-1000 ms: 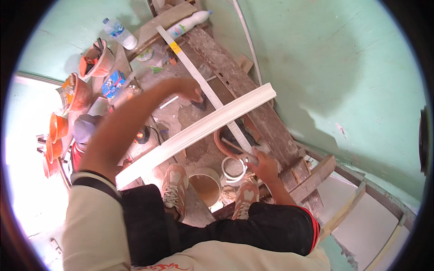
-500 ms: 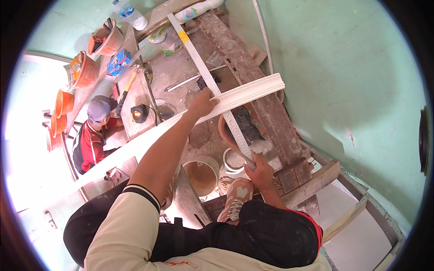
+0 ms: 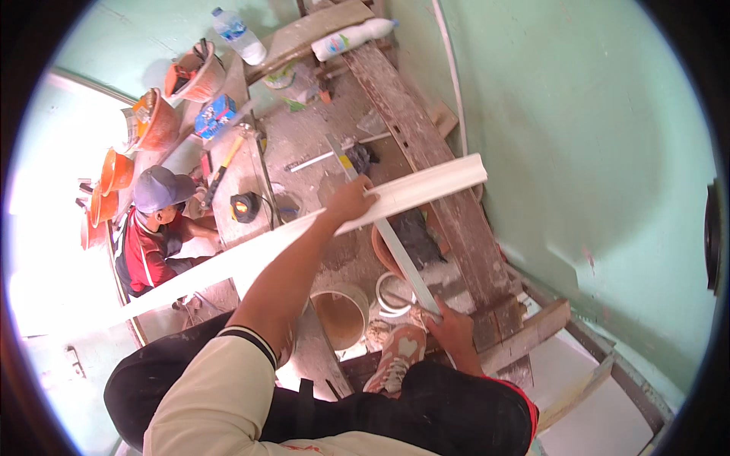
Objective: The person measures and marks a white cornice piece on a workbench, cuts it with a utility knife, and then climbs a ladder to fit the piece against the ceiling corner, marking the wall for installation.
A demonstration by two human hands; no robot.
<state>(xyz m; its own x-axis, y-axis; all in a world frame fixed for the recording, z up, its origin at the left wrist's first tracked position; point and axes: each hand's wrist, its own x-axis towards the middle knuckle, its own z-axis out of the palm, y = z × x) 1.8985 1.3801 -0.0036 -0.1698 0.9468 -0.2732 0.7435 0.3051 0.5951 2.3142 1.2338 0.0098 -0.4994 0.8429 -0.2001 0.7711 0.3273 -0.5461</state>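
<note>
Left grip [image 3: 352, 201] on a white moulding [image 3: 430, 185] — right grip [image 3: 452, 328] on a straightedge [image 3: 405, 261] beneath it

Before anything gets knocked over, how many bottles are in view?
2, both beyond the white moulding: a clear, blue-labelled water bottle at upper left, and a white bottle lying at top centre. Others may be hidden.

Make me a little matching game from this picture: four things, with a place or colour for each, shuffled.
Things:
1. left hand
2. right hand
3. tape measure
4. small box

Places and colours:
A. mostly blue
B. at the near end of the long straightedge
C. on the white moulding
D. black and orange

Right pairs: 1-C, 2-B, 3-D, 4-A
</note>
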